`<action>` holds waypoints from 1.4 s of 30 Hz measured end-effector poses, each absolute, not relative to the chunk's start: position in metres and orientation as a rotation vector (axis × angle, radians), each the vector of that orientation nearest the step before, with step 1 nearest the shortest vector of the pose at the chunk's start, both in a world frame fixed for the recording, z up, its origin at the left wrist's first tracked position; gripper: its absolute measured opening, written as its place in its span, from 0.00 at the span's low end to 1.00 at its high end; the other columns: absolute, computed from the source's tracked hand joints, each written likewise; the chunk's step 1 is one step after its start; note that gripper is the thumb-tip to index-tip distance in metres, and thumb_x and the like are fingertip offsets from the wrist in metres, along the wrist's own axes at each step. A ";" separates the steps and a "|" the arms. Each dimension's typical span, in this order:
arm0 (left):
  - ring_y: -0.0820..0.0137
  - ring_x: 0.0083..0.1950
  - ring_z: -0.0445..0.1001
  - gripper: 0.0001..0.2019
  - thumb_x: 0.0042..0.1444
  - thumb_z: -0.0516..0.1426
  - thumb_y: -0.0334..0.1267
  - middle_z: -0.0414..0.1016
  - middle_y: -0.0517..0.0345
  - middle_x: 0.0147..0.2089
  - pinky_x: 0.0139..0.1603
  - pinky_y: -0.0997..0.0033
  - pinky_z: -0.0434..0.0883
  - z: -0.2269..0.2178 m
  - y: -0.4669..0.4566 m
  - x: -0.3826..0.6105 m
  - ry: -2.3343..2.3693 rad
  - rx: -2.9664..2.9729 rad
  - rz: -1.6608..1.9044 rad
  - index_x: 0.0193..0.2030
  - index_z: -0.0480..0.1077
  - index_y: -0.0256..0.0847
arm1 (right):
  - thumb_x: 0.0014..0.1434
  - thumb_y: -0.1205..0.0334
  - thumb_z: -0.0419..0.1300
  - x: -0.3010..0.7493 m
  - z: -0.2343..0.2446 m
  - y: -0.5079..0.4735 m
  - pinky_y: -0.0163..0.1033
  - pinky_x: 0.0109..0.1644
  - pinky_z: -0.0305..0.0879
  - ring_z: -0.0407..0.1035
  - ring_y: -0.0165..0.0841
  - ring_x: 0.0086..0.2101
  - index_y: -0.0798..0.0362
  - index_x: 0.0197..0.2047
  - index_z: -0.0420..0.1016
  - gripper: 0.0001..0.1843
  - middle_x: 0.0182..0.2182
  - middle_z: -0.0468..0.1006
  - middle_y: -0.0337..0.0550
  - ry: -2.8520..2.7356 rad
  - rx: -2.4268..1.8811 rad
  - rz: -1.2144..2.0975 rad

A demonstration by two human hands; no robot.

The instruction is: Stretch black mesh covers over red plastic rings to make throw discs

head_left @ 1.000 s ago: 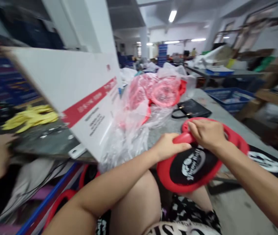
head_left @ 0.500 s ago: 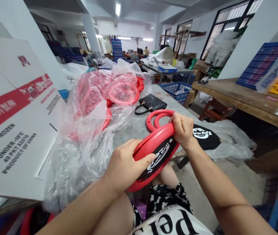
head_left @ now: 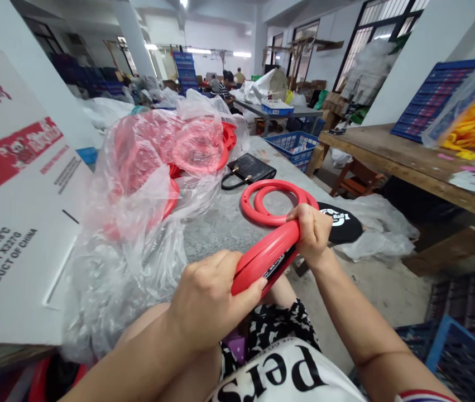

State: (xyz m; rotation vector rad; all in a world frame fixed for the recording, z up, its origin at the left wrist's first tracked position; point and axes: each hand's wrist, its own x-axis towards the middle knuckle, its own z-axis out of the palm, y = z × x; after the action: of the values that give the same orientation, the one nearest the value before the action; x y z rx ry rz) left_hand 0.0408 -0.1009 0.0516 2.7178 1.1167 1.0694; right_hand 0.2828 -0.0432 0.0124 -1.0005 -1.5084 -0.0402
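At the left end of the worktop (head_left: 204,234), a carton (head_left: 23,223); right of it, crumpled film (head_left: 137,273); behind the film, bagged rings (head_left: 149,148). Near the right edge, a handbag (head_left: 256,166); before it, toward the near right corner, loose rings (head_left: 249,207), with a disc (head_left: 348,229) to their right. At the near edge, a ring disc (head_left: 260,259) between left hand (head_left: 207,290) and right hand (head_left: 313,230). Beyond the right edge, a basket (head_left: 302,162); farther right, a bench (head_left: 382,159)

Red-rimmed black disc (head_left: 265,258), black handbag (head_left: 254,168)
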 end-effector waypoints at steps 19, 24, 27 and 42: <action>0.66 0.36 0.76 0.12 0.62 0.59 0.47 0.76 0.56 0.34 0.38 0.67 0.73 0.062 -0.138 0.073 1.124 2.621 0.899 0.42 0.75 0.40 | 0.73 0.45 0.46 0.332 0.000 -0.096 0.41 0.33 0.62 0.67 0.32 0.25 0.50 0.25 0.69 0.29 0.22 0.74 0.40 -1.392 -1.183 0.048; 0.68 0.32 0.73 0.12 0.63 0.57 0.44 0.73 0.57 0.30 0.34 0.68 0.71 0.011 -0.165 0.091 1.054 2.604 0.858 0.35 0.75 0.39 | 0.74 0.50 0.46 0.346 -0.058 -0.141 0.42 0.33 0.63 0.68 0.32 0.25 0.50 0.26 0.71 0.27 0.23 0.74 0.40 -1.381 -1.248 0.161; 0.68 0.33 0.73 0.11 0.62 0.58 0.44 0.74 0.57 0.31 0.35 0.68 0.71 -0.006 -0.174 0.102 1.025 2.588 0.783 0.34 0.74 0.39 | 0.74 0.50 0.46 0.353 -0.082 -0.160 0.43 0.34 0.64 0.69 0.34 0.26 0.49 0.26 0.71 0.27 0.23 0.75 0.41 -1.312 -1.269 0.137; 0.68 0.42 0.77 0.13 0.62 0.61 0.44 0.77 0.57 0.41 0.45 0.67 0.75 -0.016 -0.172 0.097 1.025 2.245 0.777 0.49 0.74 0.40 | 0.70 0.38 0.47 0.397 -0.086 -0.157 0.43 0.40 0.70 0.73 0.36 0.32 0.52 0.32 0.74 0.29 0.30 0.78 0.44 -0.996 -1.386 0.166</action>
State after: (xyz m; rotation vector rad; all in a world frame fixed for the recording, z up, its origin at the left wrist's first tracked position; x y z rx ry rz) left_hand 0.0967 -0.1721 -0.0159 2.2448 1.0249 0.7766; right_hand 0.3967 -0.1570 -0.0856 -1.3861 -0.9962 0.1658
